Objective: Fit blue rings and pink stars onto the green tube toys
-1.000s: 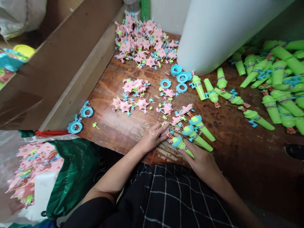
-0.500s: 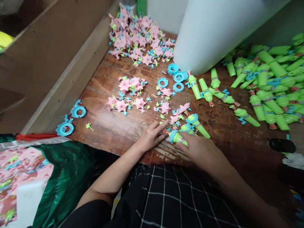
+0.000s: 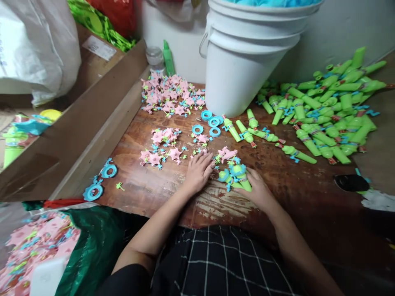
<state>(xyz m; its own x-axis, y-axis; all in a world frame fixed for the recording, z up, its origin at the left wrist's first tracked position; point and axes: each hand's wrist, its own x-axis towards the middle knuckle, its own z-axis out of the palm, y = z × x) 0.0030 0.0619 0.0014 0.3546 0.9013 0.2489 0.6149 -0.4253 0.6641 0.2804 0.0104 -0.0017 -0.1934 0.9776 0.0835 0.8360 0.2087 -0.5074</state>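
My left hand (image 3: pixel 199 172) lies palm down on the wooden table, fingers stretched out and slightly apart. Its fingertips cover part of a pink star piece among small blue and green bits. My right hand (image 3: pixel 259 189) is curled round the right side of a small cluster of green plastic toy tubes (image 3: pixel 245 184) with blue scalloped rings (image 3: pixel 237 169) on them. The cluster rests at the table, close to my left fingers. Just beyond it are pink star pieces (image 3: pixel 227 154) with tiny coloured ends. My right fingertips are partly hidden behind the tubes.
A white bucket (image 3: pixel 234 78) stands at the back, beside a heap of pink star pieces (image 3: pixel 168 92). Many green tubes (image 3: pixel 324 111) are piled at right. Loose blue rings (image 3: pixel 197 129) lie mid-table. A wooden board (image 3: pixel 101 111) edges the left; a green bag (image 3: pixel 92 230) hangs below.
The view has tilted up, showing more of the bucket. My right hand has drawn the green tubes closer together. My left hand has moved forward onto a pink star piece.
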